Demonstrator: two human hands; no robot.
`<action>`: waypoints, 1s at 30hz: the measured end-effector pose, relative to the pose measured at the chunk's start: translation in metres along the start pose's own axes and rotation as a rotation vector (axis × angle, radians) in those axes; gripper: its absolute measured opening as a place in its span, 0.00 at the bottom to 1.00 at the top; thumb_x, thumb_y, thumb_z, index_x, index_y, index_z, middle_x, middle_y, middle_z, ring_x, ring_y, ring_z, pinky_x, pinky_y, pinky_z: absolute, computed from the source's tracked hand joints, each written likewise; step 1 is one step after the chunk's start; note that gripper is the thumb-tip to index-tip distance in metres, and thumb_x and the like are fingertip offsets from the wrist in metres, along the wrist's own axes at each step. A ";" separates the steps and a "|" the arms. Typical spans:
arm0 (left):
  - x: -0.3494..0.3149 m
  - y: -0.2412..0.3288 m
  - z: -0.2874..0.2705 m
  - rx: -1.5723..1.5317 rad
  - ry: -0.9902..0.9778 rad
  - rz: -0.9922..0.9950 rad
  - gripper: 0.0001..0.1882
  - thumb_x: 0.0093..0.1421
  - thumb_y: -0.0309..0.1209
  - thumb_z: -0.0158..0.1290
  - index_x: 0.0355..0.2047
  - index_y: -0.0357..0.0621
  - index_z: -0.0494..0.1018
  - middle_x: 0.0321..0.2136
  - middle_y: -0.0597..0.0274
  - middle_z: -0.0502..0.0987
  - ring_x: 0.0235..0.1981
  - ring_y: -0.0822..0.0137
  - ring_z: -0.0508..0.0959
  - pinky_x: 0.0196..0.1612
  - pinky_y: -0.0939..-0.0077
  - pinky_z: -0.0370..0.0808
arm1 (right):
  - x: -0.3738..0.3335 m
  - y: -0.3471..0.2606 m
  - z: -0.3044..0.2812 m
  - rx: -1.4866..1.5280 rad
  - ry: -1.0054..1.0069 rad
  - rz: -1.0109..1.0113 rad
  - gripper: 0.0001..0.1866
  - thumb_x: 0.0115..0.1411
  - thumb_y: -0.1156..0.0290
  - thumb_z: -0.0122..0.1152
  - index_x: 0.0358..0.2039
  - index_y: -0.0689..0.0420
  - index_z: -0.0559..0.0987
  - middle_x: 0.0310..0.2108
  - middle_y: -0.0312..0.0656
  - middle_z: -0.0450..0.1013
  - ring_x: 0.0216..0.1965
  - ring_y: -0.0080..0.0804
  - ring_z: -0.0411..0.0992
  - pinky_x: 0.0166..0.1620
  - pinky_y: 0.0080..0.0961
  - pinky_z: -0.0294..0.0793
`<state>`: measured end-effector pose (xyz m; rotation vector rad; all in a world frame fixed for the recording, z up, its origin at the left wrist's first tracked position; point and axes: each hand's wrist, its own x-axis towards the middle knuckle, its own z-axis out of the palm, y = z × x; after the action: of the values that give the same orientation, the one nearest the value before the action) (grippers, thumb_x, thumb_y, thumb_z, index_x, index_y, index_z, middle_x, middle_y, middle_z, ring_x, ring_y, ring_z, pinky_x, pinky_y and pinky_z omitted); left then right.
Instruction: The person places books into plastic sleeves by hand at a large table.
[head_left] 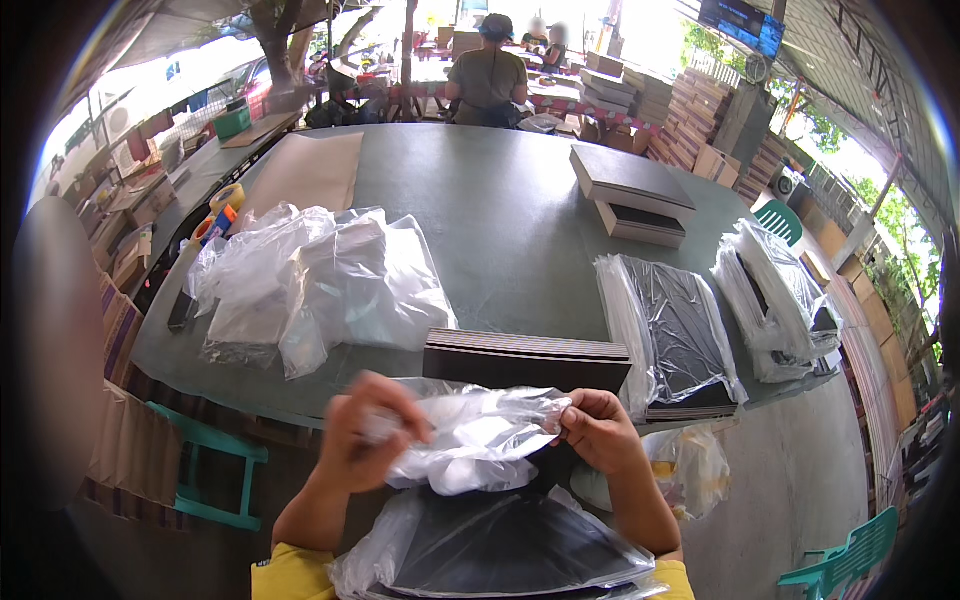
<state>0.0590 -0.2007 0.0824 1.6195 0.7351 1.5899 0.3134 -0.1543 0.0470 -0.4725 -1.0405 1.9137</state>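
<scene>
A clear plastic bag [470, 425] is stretched between my hands in front of the table's near edge. My right hand [605, 430] pinches the bag's right end between thumb and fingers. At its left end, my left hand [368, 430] is smeared by motion with curled fingers, so its grip is unclear. Just beyond the bag, a stack of black boards [525, 358] lies at the table edge, partly hidden by the plastic. Close to my body, below the hands, sits a plastic-wrapped black stack [515, 545].
Loose plastic bags [350, 280] are heaped on the green table [470, 220]. Wrapped black boards [675, 330] and another wrapped pile [775, 300] lie right, with dark flat boxes [632, 185] behind. Tape rolls [222, 205] stand left. A person [487, 75] sits beyond the table.
</scene>
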 end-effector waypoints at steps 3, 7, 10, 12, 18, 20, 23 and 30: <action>0.016 0.008 0.016 0.205 -0.349 0.039 0.06 0.48 0.28 0.52 0.24 0.37 0.68 0.16 0.60 0.70 0.16 0.69 0.71 0.20 0.81 0.65 | 0.002 0.004 0.005 -0.105 -0.044 -0.085 0.06 0.49 0.74 0.57 0.21 0.62 0.71 0.21 0.38 0.69 0.24 0.21 0.65 0.29 0.16 0.64; 0.016 -0.014 0.049 0.339 -0.270 0.092 0.10 0.48 0.32 0.54 0.24 0.38 0.69 0.17 0.57 0.70 0.17 0.63 0.71 0.20 0.77 0.65 | 0.007 0.011 0.014 -0.196 -0.010 -0.097 0.07 0.50 0.73 0.56 0.19 0.61 0.71 0.19 0.35 0.68 0.22 0.17 0.64 0.29 0.15 0.64; 0.005 -0.027 0.060 0.406 -0.313 0.010 0.14 0.46 0.37 0.56 0.25 0.39 0.69 0.18 0.56 0.70 0.19 0.57 0.71 0.20 0.71 0.66 | 0.006 0.009 0.022 -0.195 0.118 -0.029 0.08 0.50 0.73 0.56 0.17 0.61 0.71 0.18 0.33 0.67 0.22 0.16 0.63 0.28 0.13 0.64; 0.007 -0.026 0.060 0.456 -0.305 -0.081 0.15 0.45 0.38 0.57 0.25 0.40 0.69 0.20 0.55 0.70 0.21 0.56 0.72 0.22 0.70 0.67 | 0.005 0.011 0.014 -0.312 0.050 -0.083 0.10 0.50 0.71 0.56 0.16 0.61 0.70 0.17 0.31 0.66 0.22 0.13 0.62 0.27 0.12 0.62; 0.007 -0.037 0.062 0.344 -0.276 -0.040 0.10 0.45 0.31 0.56 0.26 0.41 0.69 0.21 0.55 0.72 0.21 0.62 0.73 0.23 0.75 0.67 | 0.009 0.023 0.015 -0.287 0.057 -0.068 0.14 0.50 0.66 0.58 0.15 0.58 0.68 0.14 0.27 0.61 0.19 0.11 0.56 0.23 0.12 0.57; 0.006 -0.037 0.062 0.357 -0.274 -0.088 0.08 0.45 0.29 0.56 0.24 0.40 0.70 0.18 0.58 0.72 0.20 0.69 0.73 0.23 0.80 0.67 | 0.007 0.027 0.007 -0.171 0.044 -0.049 0.13 0.50 0.64 0.57 0.17 0.58 0.69 0.17 0.28 0.63 0.20 0.12 0.58 0.24 0.11 0.58; 0.003 -0.040 0.055 0.117 -0.244 -0.350 0.07 0.44 0.27 0.55 0.23 0.39 0.70 0.16 0.60 0.71 0.18 0.74 0.71 0.20 0.80 0.66 | 0.007 0.027 0.007 -0.003 0.010 -0.032 0.11 0.51 0.65 0.56 0.21 0.59 0.70 0.20 0.31 0.66 0.22 0.14 0.62 0.26 0.13 0.61; 0.007 -0.062 0.003 0.639 0.023 -0.064 0.05 0.43 0.25 0.51 0.18 0.39 0.66 0.12 0.64 0.67 0.15 0.75 0.67 0.19 0.81 0.65 | -0.014 -0.003 -0.004 0.176 0.062 -0.169 0.09 0.53 0.70 0.50 0.31 0.63 0.69 0.25 0.41 0.69 0.25 0.26 0.69 0.29 0.24 0.70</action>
<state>0.0681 -0.1605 0.0360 1.9870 1.3939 1.4028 0.3253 -0.1634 0.0458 -0.3304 -0.8363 1.8088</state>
